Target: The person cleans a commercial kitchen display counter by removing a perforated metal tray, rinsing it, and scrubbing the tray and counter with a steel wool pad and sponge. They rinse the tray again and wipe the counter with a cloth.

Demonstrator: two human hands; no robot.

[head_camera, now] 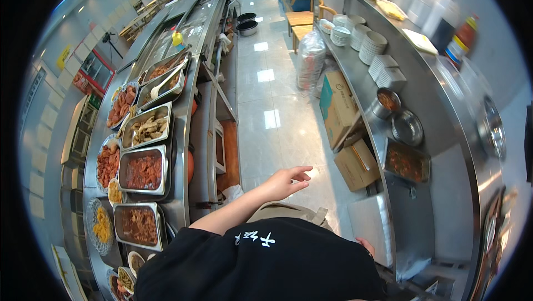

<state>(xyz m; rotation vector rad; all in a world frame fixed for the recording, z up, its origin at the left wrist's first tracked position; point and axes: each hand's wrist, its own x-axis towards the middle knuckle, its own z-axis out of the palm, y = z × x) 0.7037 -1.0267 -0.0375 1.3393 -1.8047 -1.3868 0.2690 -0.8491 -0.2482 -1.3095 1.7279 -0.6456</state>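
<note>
My left hand (287,181) is held out in front of my body above the aisle floor, with nothing in it and its fingers loosely apart. Only a little of my right hand (365,246) shows at my right side, close to a white panel (368,222) under the right counter; my torso hides the rest. On the left counter stand steel pans of food, among them one of reddish meat pieces (143,169), one of dark chopped meat (135,226) and one of pale pieces (149,128). A white ladle (160,86) rests across a farther pan.
A tiled aisle (266,93) runs ahead between two steel counters. Cardboard boxes (356,165) stand under the right shelf, which carries stacked bowls (372,47), a steel pot (386,103) and a food pan (406,160). Farther along are wooden chairs (300,30) and black tubs (247,27).
</note>
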